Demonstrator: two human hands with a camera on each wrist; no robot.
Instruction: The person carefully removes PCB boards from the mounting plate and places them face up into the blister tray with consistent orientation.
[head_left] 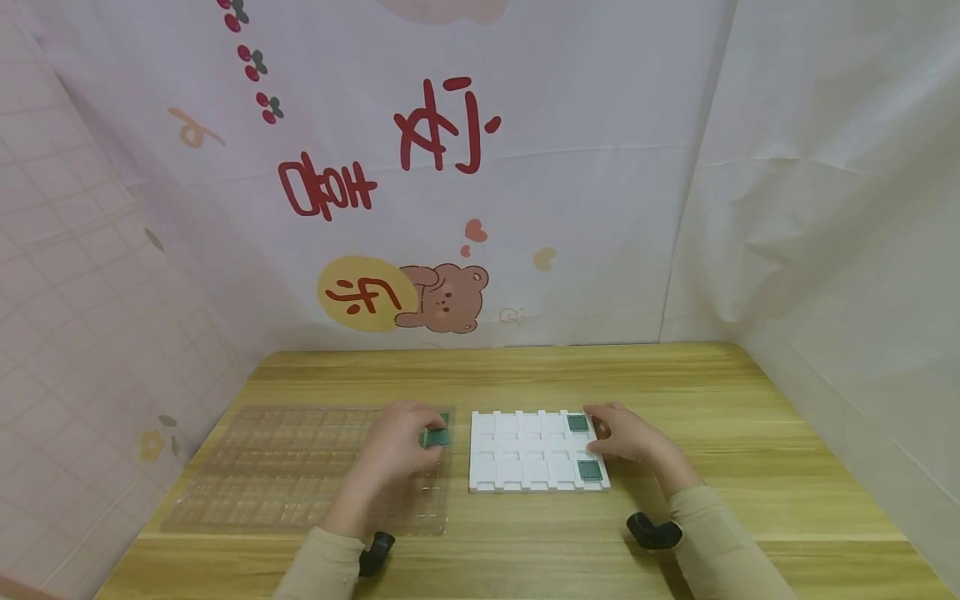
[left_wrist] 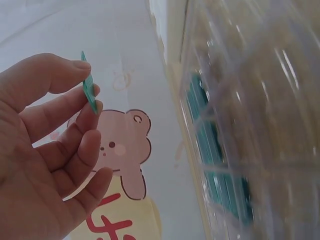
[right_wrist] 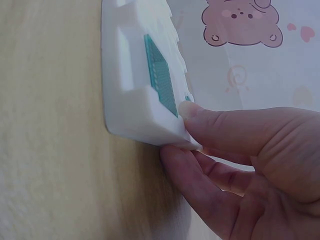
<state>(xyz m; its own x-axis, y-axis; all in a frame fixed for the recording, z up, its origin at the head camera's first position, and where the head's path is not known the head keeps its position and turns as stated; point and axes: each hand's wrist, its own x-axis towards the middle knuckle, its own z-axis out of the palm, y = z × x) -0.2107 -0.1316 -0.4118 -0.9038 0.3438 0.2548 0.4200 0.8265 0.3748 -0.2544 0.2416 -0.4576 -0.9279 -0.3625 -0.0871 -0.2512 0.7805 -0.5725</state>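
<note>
My left hand (head_left: 392,446) is raised over the right end of a clear plastic tray (head_left: 262,471). It pinches a thin green circuit board (left_wrist: 88,87) between thumb and fingertips, the other fingers loosely bent. More green boards (left_wrist: 204,125) lie in the clear tray's compartments beneath. To the right is a white compartment tray (head_left: 517,447), whose right edge my right hand (head_left: 633,437) grips, thumb on top and fingers against the side. In the tray's right column sit two green boards, one at the far corner (head_left: 577,423) and one at the near corner (head_left: 589,471).
Both trays rest on a wooden table (head_left: 540,546), with a narrow strip of wood between them. A white printed cloth (head_left: 585,250) hangs behind the table and along both sides. Black bands (head_left: 652,531) are around the wrists.
</note>
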